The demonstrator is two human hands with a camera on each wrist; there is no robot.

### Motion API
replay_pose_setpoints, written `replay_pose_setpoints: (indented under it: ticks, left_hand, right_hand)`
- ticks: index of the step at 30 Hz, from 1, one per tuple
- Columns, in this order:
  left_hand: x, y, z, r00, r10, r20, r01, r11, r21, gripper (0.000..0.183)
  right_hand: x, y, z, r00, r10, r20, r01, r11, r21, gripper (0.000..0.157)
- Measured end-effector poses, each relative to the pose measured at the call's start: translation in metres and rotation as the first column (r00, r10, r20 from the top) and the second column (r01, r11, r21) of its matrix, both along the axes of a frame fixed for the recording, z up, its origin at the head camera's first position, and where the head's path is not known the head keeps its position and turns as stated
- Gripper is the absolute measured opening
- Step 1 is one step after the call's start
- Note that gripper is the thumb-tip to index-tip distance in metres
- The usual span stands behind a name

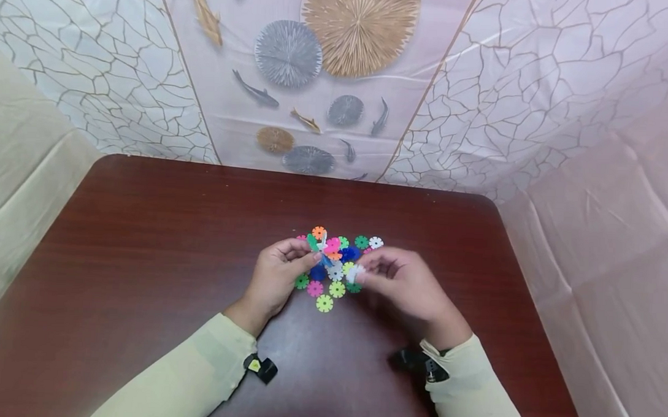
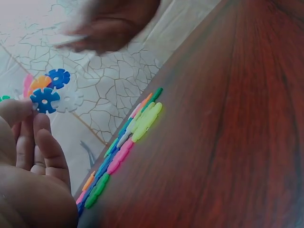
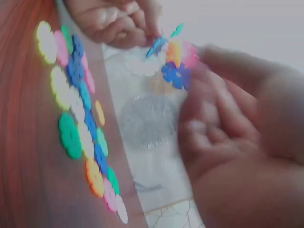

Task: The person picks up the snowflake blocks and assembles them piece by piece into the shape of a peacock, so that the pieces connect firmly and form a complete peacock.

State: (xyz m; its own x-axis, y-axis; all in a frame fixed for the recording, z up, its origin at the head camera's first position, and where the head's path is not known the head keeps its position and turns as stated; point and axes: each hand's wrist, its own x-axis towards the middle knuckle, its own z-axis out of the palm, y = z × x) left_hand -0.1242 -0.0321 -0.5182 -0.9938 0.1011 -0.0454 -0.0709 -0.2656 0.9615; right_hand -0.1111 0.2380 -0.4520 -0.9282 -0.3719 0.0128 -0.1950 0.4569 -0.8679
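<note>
My left hand (image 1: 273, 277) pinches a small cluster of interlocked notched plastic discs between thumb and fingers. In the left wrist view a blue disc (image 2: 45, 100) of this cluster sits at the thumb tip, with orange, white, pink and another blue disc joined around it. Just right of the cluster, my right hand (image 1: 411, 285) holds a white notched disc (image 1: 356, 274) at its fingertips, apart from the cluster in the left wrist view. Motion blurs this hand. Below both hands, many loose discs (image 1: 324, 303) lie flat on the table, some partly hidden by the hands.
The dark red-brown wooden table (image 1: 159, 300) carries the loose discs near its middle. Patterned sheeting (image 1: 293, 109) hangs behind the far edge, with pale cloth (image 1: 603, 242) at the sides. A black strap (image 1: 261, 367) shows at the left cuff.
</note>
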Motion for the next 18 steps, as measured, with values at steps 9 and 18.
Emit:
replay_pose_setpoints:
  ticks: [9,18]
  left_hand:
    - [0.006,0.001,0.002,0.998,-0.061,0.012,0.061,0.996,-0.065,0.02]
    - [0.006,0.003,0.004,0.997,-0.072,-0.011,0.071,0.995,-0.071,0.02]
  right_hand:
    - [0.003,-0.012,-0.003,0.941,-0.288,-0.176,0.264,0.953,-0.148,0.02]
    - [0.005,-0.017,-0.003,0.932,-0.288,-0.222,0.264,0.956,-0.131,0.021]
